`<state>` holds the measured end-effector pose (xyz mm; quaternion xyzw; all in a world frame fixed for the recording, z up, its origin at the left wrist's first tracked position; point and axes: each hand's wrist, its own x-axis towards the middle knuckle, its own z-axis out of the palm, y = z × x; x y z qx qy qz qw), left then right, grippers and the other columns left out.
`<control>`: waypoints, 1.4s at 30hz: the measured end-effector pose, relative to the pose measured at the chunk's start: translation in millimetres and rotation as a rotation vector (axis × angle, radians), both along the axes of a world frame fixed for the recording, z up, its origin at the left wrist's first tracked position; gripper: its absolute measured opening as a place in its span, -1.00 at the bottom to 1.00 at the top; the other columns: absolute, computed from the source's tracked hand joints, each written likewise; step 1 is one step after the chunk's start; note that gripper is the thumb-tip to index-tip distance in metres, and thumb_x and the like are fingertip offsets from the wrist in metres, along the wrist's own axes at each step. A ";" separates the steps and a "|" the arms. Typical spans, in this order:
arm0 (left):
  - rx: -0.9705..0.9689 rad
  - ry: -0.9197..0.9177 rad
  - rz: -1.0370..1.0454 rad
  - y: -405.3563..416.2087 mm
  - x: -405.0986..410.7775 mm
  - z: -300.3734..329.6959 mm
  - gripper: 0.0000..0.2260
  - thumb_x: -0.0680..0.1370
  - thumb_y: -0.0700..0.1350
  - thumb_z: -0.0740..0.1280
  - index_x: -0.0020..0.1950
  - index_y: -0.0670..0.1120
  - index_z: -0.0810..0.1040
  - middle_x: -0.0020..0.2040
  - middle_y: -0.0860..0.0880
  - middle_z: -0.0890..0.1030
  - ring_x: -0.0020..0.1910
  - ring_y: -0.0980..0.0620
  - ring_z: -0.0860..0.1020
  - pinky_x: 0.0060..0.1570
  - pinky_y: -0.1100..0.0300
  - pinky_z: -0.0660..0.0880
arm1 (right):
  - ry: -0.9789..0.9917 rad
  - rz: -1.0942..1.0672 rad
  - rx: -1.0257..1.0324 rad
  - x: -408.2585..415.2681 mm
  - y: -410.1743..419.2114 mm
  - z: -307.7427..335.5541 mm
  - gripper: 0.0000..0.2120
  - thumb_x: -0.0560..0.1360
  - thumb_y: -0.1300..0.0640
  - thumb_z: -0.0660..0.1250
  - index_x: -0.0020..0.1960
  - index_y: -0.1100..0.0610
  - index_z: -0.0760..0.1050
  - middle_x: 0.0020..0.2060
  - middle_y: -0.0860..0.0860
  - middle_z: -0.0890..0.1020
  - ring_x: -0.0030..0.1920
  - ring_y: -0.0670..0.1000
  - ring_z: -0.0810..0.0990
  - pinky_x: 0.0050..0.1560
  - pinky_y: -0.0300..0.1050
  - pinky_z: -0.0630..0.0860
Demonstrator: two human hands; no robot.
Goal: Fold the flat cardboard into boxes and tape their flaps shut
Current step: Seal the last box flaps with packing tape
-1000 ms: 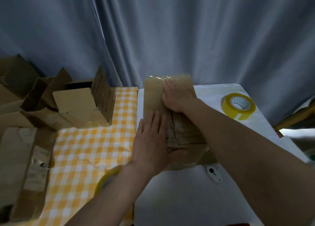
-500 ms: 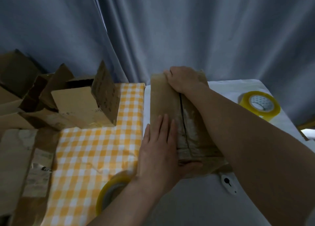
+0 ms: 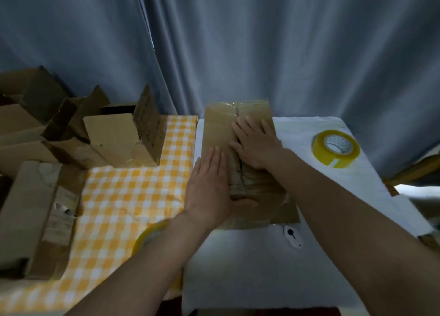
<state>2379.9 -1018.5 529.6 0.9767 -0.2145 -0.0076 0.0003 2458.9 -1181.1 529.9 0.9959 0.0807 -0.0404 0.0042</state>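
Grey-blue curtains [image 3: 238, 49] hang behind the desk [image 3: 250, 268], white on its right half, with a yellow checked cloth [image 3: 123, 196] over the left. Near the far edge sits the cardboard box [image 3: 219, 130], flaps down, glossy tape seemingly across its far end. Both hands lie flat and relaxed on top: the left hand [image 3: 209, 187] presses the near-left part, thumb at the near rim; the right hand [image 3: 256, 144] spreads over the centre seam. A yellow tape roll [image 3: 335, 151] rests toward the far right corner. More cardboard [image 3: 114, 134] is piled along the left edge.
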 end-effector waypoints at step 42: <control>-0.246 0.004 -0.384 31.4 0.0 -1.8 -0.52 0.53 0.20 0.27 0.45 0.26 0.30 0.53 -0.21 0.17 0.54 -0.19 0.05 0.46 -0.15 0.09 | -0.182 -0.029 0.157 84.1 5.2 4.2 -0.56 0.62 0.06 -0.05 0.44 0.22 0.21 0.42 0.20 0.29 0.41 0.14 0.24 0.42 0.02 0.10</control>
